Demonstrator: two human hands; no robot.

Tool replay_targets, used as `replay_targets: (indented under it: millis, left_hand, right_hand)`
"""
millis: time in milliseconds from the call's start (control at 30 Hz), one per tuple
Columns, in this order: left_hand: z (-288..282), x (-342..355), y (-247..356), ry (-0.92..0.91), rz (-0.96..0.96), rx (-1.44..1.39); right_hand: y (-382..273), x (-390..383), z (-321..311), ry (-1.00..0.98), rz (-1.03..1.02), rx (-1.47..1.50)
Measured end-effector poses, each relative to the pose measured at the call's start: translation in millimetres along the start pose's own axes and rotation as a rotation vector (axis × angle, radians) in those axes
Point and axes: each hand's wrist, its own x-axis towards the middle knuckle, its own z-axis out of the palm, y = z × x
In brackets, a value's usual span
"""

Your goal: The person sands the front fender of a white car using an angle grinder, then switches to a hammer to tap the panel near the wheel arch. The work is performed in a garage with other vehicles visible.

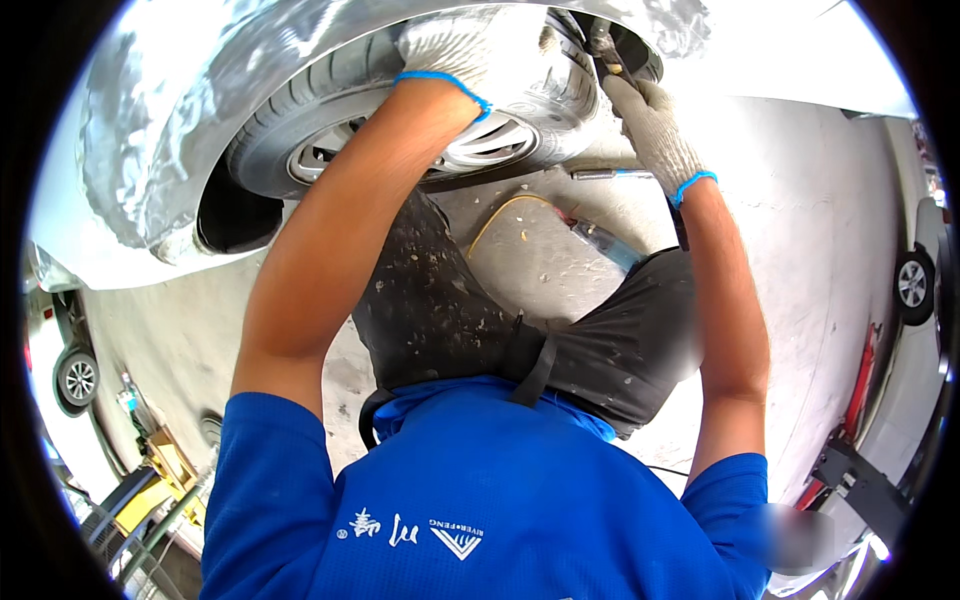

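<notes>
My left hand [475,45], in a white knitted glove with a blue cuff, reaches over the top of the wheel into the arch. It lies against the tyre [262,140]; its fingers are hidden or washed out by glare. My right hand [658,125], gloved the same way, is raised to the right of the tyre. Its fingers close around the lower end of a narrow dark bar-like piece [622,70]. That piece runs up toward a worn metal part [603,42] inside the wheel arch. The silver rim [490,145] sits below my left wrist.
The car's bare, sanded fender [165,120] curves around the wheel. On the floor between my knees lie a bluish transparent tool [605,243] and a yellow hose [490,215]. A metal rod [610,175] lies behind them. Other cars stand at both sides, with a red bar [858,385] at right.
</notes>
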Motion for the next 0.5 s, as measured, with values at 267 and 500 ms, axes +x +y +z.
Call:
replay_targets:
  millis: [267, 500]
  left_hand:
    - [-7, 17, 9, -0.064, 0.044, -0.151]
    - [-13, 46, 29, -0.081, 0.115, -0.318]
  right_hand:
    - [-1, 11, -15, -0.026, 0.116, 0.049]
    - [-4, 22, -26, -0.127, 0.079, 0.023]
